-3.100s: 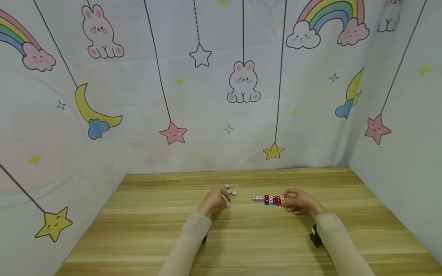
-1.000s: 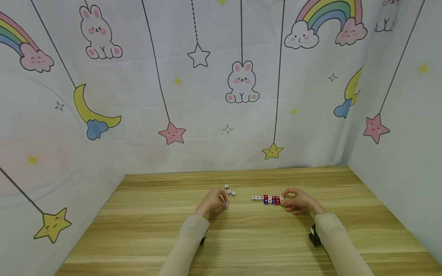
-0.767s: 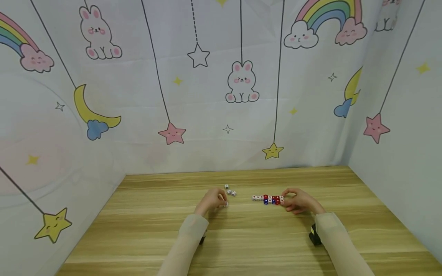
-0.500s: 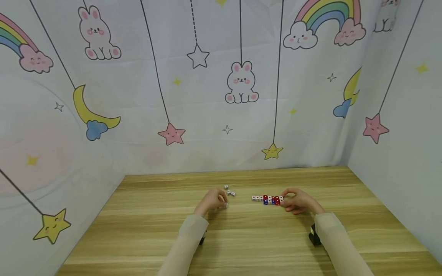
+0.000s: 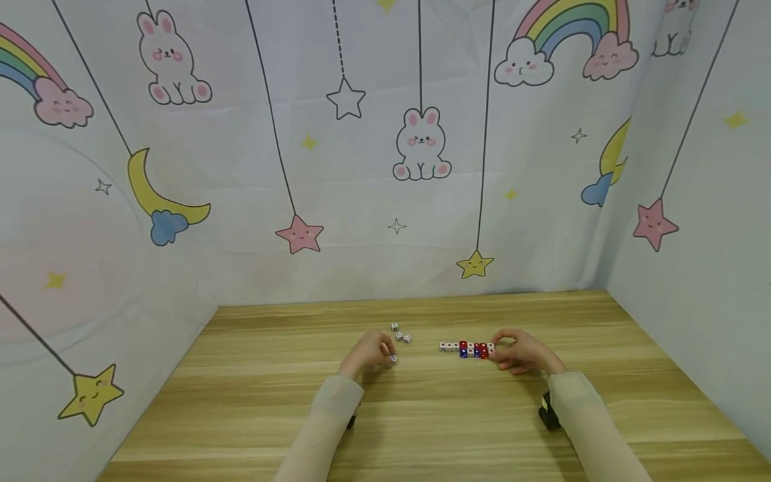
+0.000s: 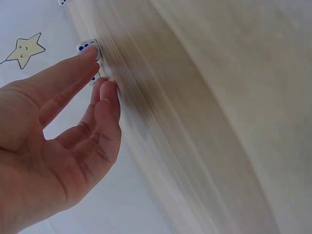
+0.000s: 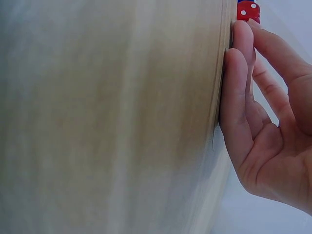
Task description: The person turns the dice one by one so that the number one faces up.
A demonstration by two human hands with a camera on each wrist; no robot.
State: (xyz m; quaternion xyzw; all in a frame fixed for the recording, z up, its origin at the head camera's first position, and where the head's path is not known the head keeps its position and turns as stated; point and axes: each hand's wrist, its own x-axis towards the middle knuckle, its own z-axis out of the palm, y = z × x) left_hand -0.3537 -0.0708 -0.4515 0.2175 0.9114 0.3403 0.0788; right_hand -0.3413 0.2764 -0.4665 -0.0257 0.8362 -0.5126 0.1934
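Observation:
In the head view my left hand [image 5: 369, 351] is beside a white die [image 5: 393, 359] on the wooden table. The left wrist view shows a fingertip overlapping the blue-dotted white die [image 6: 90, 47], with a gap between the hand's digits. Farther right, red, white and blue dice [image 5: 470, 346] form a longer back row and a shorter front row, pressed together. My right hand [image 5: 523, 352] holds the right end of these rows, index finger behind and thumb in front. In the right wrist view a fingertip meets a red die [image 7: 249, 11]; the other end dice are hidden.
Behind the left hand lie several loose white dice [image 5: 403, 337]. White fabric walls [image 5: 361, 268] with printed rabbits and stars stand at the back and sides of the wooden table [image 5: 434, 428]. A black wrist camera [image 5: 549, 411] sits at the right cuff.
My left hand has shifted slightly left and toward the wearer. The white die at its fingertips has turned and now shows fully. My right hand and the dice rows stay the same.

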